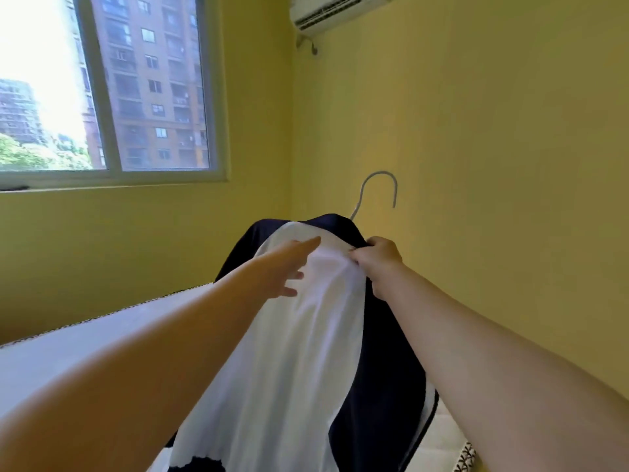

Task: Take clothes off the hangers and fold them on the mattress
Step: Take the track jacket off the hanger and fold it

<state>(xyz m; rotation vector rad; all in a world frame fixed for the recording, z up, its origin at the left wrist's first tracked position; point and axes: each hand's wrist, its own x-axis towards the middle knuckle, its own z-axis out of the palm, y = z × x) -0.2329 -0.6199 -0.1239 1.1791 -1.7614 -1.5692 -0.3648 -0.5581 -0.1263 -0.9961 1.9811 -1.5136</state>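
Yellow walls (493,131). White-framed window (112,86), bright daylight entering. Brown apartment tower (153,80) and trees (37,153) outside it. Air conditioner (335,11) right of window, mounted higher, past the corner.

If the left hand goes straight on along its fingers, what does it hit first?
Probably the navy top edge of the garment, just past the white panel under the left hand; the hanger hook lies beyond. Depth is unclear: it may already touch the white cloth.

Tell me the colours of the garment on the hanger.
Garment: white middle, navy sides; head view.
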